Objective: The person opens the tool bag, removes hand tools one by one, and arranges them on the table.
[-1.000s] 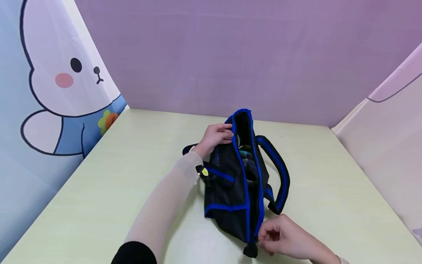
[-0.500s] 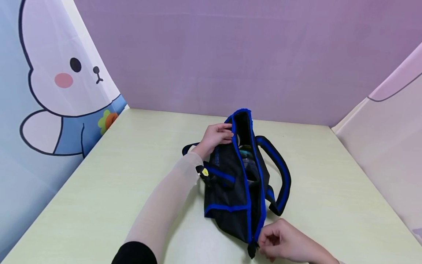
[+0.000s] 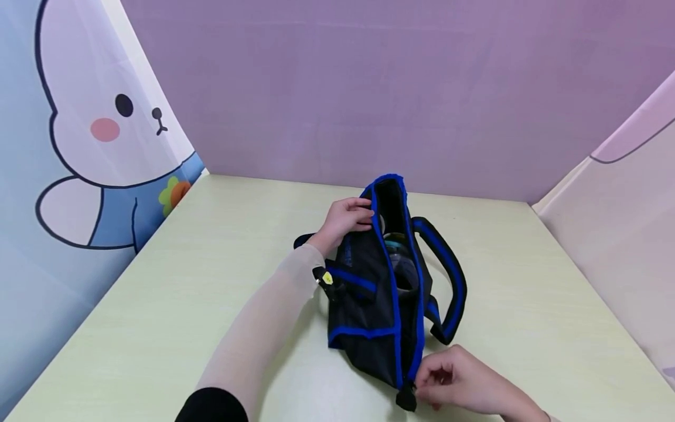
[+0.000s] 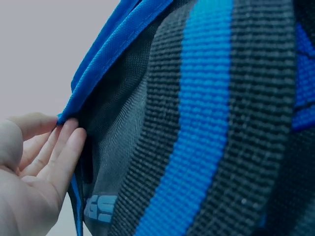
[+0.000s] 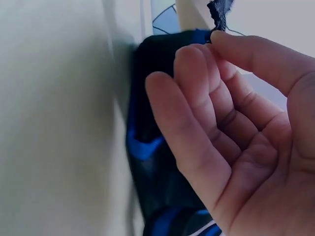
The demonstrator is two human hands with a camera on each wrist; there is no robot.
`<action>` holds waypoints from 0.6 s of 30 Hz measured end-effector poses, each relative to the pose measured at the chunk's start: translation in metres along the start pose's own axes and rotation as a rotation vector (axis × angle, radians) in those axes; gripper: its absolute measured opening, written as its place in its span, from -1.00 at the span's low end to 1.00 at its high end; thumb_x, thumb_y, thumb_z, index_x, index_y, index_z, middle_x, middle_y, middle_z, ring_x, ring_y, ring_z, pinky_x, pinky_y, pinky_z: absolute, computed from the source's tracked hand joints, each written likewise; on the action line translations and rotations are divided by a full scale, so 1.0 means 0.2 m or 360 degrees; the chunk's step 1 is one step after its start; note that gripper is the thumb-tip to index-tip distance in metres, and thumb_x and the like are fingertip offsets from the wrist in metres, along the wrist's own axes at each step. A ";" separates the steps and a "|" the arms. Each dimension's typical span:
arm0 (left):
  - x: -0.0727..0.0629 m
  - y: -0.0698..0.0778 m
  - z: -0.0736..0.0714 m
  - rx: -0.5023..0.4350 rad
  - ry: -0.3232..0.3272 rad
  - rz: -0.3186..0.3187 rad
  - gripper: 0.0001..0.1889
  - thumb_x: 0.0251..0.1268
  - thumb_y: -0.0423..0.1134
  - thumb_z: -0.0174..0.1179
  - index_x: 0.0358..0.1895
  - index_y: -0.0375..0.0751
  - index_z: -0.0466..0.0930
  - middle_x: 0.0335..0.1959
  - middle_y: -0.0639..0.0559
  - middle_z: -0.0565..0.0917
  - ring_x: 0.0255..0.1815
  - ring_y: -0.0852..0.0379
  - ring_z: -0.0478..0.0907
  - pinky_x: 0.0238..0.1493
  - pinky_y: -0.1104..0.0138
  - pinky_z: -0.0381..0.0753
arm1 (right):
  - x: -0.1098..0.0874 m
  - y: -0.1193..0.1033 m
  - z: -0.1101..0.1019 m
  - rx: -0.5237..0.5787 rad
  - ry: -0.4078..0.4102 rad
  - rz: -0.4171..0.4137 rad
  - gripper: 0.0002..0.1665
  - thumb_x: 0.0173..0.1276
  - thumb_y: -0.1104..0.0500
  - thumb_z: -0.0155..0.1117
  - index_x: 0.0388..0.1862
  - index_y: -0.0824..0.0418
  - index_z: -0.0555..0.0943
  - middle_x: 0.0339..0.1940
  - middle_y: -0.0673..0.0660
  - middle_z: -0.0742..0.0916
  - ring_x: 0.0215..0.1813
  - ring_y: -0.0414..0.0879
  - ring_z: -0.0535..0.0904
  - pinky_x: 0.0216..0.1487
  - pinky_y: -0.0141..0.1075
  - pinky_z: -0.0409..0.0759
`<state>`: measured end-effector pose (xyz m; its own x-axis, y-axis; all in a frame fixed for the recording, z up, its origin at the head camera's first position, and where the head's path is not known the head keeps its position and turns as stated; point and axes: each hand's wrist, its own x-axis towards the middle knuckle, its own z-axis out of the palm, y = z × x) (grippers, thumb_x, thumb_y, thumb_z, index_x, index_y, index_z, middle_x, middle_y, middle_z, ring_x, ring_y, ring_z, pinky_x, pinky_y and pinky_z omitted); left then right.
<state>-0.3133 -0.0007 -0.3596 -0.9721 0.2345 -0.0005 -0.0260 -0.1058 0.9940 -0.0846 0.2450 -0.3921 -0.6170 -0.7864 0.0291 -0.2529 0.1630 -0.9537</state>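
Observation:
A black tool bag (image 3: 364,316) with blue trim stands on the table, its long mouth gaping toward me. My left hand (image 3: 345,220) pinches the far part of the left rim between thumb and fingers, clearly seen against the blue edging (image 4: 101,61) in the left wrist view. At the near end of the mouth, my right hand (image 3: 456,381) has curled fingers, with thumb and forefinger pinching at the zipper's end; the small zipper pull is mostly hidden by the fingertips. A black fabric tab (image 3: 406,397) hangs beside them. Inside lies a see-through container (image 3: 402,264) with a teal band.
One webbing handle (image 3: 448,281) loops out to the right of the bag; the other handle (image 3: 353,278) lies on the left under my forearm. The pale table (image 3: 527,305) meets a purple backdrop (image 3: 369,99) behind and printed cloth panels at both sides.
My right hand has shifted only slightly at the zipper's end, and the black tab there has twisted and swung a little. The left hand keeps its place on the rim.

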 end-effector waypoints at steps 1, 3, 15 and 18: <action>0.00 0.00 0.00 0.0001 0.0001 -0.0004 -0.67 0.38 -0.43 0.21 0.18 -0.37 0.58 -0.02 -0.28 0.70 -0.27 0.06 0.71 -0.11 0.21 0.74 | 0.00 0.00 -0.01 -0.0011 0.0001 -0.0026 -0.93 0.38 0.37 0.28 -0.30 0.25 0.67 -0.50 0.18 0.71 -0.52 -0.25 0.60 -0.53 -0.36 0.65; -0.02 0.01 0.00 0.0009 -0.0006 -0.0010 -0.67 0.38 -0.42 0.21 0.17 -0.38 0.58 -0.02 -0.28 0.70 -0.24 0.03 0.71 -0.11 0.21 0.74 | 0.01 -0.01 -0.03 -0.0041 -0.0003 -0.0090 -0.90 0.39 0.41 0.24 -0.30 0.28 0.67 -0.52 0.20 0.70 -0.56 -0.12 0.58 -0.57 -0.38 0.62; -0.09 0.04 -0.01 -0.0003 -0.0151 -0.0111 -0.61 0.35 -0.50 0.20 0.22 -0.41 0.48 0.02 -0.35 0.66 -0.06 -0.15 0.69 -0.08 0.14 0.73 | 0.07 -0.13 -0.25 -0.0220 0.0187 -0.0137 -0.83 0.42 0.48 0.13 -0.25 0.30 0.63 -0.48 0.20 0.71 -0.48 -0.04 0.66 -0.43 -0.22 0.71; -0.11 0.04 -0.01 -0.0011 -0.0194 -0.0153 -0.59 0.35 -0.50 0.21 0.24 -0.39 0.45 0.03 -0.35 0.65 -0.05 -0.16 0.69 -0.08 0.12 0.73 | 0.11 -0.15 -0.31 -0.0219 0.0293 -0.0065 -0.87 0.45 0.44 0.13 -0.24 0.34 0.63 -0.46 0.19 0.72 -0.45 -0.05 0.69 -0.37 -0.18 0.74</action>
<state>-0.2917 -0.0086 -0.3523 -0.9295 0.3595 -0.0819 -0.1196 -0.0836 0.9893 -0.1366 0.2606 -0.3447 -0.7262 -0.6744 0.1332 -0.3721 0.2227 -0.9011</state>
